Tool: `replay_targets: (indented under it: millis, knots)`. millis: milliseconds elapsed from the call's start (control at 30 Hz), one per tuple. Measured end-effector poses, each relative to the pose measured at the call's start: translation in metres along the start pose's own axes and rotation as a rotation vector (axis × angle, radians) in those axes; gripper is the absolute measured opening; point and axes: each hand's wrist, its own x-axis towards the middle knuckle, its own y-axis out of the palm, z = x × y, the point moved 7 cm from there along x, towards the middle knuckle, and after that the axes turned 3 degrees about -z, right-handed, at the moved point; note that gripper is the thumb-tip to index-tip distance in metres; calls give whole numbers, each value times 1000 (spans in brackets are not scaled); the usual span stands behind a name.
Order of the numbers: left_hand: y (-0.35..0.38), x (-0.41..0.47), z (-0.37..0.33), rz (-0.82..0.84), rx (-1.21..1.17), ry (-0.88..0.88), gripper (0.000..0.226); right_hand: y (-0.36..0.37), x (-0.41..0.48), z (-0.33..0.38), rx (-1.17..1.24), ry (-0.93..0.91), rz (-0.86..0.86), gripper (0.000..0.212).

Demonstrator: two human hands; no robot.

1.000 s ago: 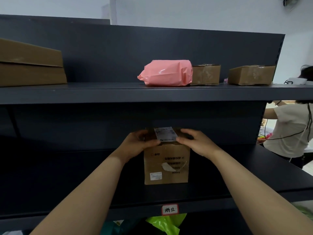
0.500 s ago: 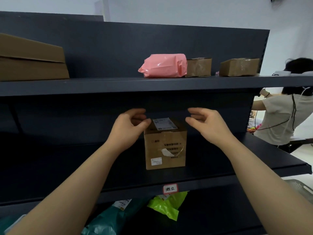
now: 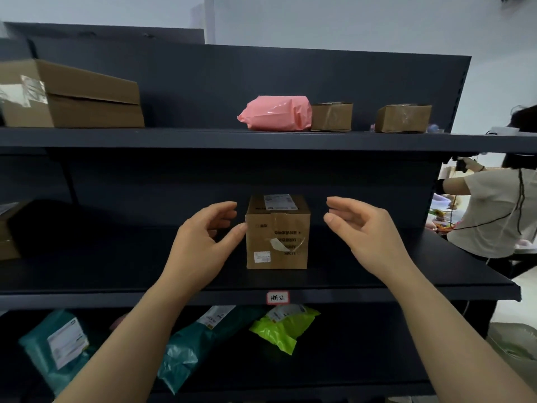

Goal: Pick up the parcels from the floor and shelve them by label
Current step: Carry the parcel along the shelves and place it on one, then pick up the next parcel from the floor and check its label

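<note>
A small brown cardboard box (image 3: 277, 237) with a white label on top stands upright on the dark middle shelf (image 3: 377, 282), above a white handwritten shelf tag (image 3: 278, 297). My left hand (image 3: 203, 242) hovers just left of the box, fingers apart, its thumb tip at the box's left edge. My right hand (image 3: 366, 231) is open to the right of the box, a short gap away. Neither hand holds anything.
The top shelf carries a large flat carton (image 3: 72, 96), a pink bag (image 3: 276, 113) and two small boxes (image 3: 331, 116) (image 3: 402, 118). Teal bags (image 3: 58, 344) (image 3: 189, 344) and a lime bag (image 3: 283, 327) lie on the lower shelf. A person (image 3: 494, 210) stands at the right.
Both hands let go of the box on the middle shelf and drew back and apart. The view pulled away, showing more of the lower shelf.
</note>
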Motion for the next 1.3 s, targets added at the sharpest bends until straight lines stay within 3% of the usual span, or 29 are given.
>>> replay_targets:
  millis: [267, 500, 1000, 1300]
  knots:
    - [-22, -65, -21, -86, 51, -87, 41, -3, -41, 11, 93, 3, 101, 39]
    - [-83, -126, -4, -203, 72, -238, 38, 57, -75, 35, 193, -6, 264, 39]
    - [-341, -254, 58, -550, 331, -439, 39, 302, -169, 207, 421, -116, 661, 36]
    - [-510, -324, 89, -648, 515, -538, 38, 454, -248, 334, 549, -179, 825, 35]
